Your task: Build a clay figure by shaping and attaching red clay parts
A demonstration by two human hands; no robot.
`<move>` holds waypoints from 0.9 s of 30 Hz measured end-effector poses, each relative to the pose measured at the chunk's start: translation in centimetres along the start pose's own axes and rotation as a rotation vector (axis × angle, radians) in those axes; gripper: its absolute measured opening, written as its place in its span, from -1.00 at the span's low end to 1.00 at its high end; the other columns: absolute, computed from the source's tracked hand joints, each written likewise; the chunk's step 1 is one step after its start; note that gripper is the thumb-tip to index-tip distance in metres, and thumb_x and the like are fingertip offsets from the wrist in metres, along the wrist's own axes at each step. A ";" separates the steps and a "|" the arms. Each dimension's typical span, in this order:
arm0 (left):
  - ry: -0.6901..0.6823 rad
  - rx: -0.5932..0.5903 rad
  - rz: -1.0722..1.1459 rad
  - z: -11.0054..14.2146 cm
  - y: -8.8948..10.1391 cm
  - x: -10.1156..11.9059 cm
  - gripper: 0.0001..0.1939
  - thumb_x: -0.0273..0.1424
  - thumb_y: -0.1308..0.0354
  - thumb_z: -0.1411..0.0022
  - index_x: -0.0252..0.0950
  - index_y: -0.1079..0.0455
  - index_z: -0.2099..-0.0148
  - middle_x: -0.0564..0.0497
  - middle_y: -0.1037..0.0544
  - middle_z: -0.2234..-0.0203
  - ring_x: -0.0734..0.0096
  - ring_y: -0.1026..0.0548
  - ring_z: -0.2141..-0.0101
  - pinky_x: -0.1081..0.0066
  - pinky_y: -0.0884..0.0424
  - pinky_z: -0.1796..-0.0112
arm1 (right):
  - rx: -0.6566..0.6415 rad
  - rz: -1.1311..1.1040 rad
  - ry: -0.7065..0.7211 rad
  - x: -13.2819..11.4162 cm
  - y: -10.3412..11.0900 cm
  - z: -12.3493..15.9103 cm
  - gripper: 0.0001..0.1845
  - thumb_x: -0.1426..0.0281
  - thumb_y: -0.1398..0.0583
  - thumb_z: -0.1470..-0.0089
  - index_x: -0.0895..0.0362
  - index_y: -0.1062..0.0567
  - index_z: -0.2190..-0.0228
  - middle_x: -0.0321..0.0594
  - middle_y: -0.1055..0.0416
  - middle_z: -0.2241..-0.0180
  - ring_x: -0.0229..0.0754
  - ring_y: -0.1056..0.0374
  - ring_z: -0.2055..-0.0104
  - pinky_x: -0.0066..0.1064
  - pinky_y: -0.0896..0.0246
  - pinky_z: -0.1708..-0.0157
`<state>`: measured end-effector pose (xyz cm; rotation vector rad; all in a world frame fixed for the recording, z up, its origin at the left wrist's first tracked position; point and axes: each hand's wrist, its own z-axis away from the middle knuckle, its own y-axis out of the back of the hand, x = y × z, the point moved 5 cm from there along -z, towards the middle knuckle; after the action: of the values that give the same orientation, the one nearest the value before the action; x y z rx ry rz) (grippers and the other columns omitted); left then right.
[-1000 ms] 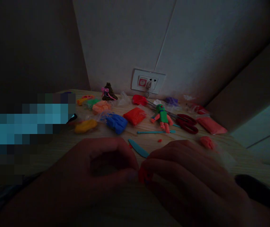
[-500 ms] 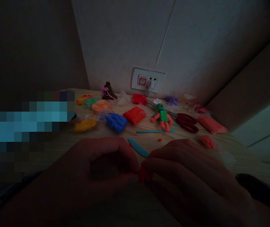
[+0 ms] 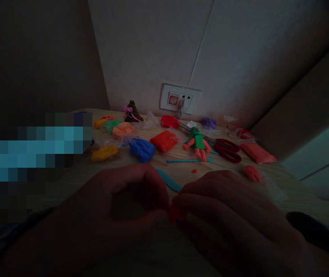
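A small red clay piece (image 3: 177, 214) with a dark blue spot sits between my two hands, low in the middle of the head view. My right hand (image 3: 233, 215) is closed around its right side, with the fingers bent over it and the thumb hidden in shadow. From the other side, my left hand (image 3: 130, 196) curves into a ring, thumb and index fingertip pinched together at the clay's left edge. A blue plastic clay knife (image 3: 168, 181) lies just beyond the fingertips. Behind it is a tiny red clay crumb (image 3: 194, 171).
A green and pink clay figure (image 3: 198, 141) lies by red-handled scissors (image 3: 227, 149) and a thin blue tool (image 3: 187, 161). Bagged blue clay (image 3: 141, 149), red clay (image 3: 164, 141) and yellow clay (image 3: 104, 153) lie further left. A brown clay model (image 3: 132, 111) stands near the wall socket (image 3: 181, 99).
Hardly anything differs. My left index finger has shifted very slightly, covering the red bit beside the blue knife; both hands stay at the red clay piece.
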<state>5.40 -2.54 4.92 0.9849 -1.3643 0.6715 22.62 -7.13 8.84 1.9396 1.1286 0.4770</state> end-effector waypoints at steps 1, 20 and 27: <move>0.001 -0.009 0.000 0.0 0.0 0.0 -0.91 -0.44 -0.34 -0.19 -0.11 -0.62 0.30 0.26 -0.66 0.43 0.53 -0.61 0.37 0.63 -0.52 0.30 | 0.009 -0.001 0.013 0.0 0.1 0.1 -0.68 0.54 -0.11 -0.51 0.21 -0.63 0.26 -0.22 -0.60 0.36 -0.20 -0.48 0.34 -0.31 -0.39 0.32; -0.012 0.225 -0.384 0.4 1.9 0.6 -0.87 -0.29 -0.20 -0.19 -0.10 -0.56 0.22 0.15 -0.69 0.30 0.26 -0.67 0.23 0.40 -0.59 0.16 | -0.187 0.031 -0.177 2.2 -1.1 -0.3 -0.87 0.32 -0.33 -0.31 0.04 -0.63 0.12 -0.05 -0.58 0.04 -0.03 -0.53 0.10 -0.19 -0.56 0.13; -0.110 0.253 -0.570 0.4 2.4 0.4 -0.79 -0.34 -0.12 -0.24 -0.11 -0.58 0.15 0.09 -0.71 0.19 0.19 -0.66 0.15 0.36 -0.58 0.18 | -0.222 -0.017 -0.284 4.0 -1.5 0.9 -0.82 0.34 -0.32 -0.28 0.04 -0.58 0.07 -0.07 -0.55 0.02 0.00 -0.50 0.06 -0.14 -0.52 0.10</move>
<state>3.17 -1.82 5.73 1.5534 -1.0282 0.3613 24.54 -3.75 6.85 1.7387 0.8709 0.2924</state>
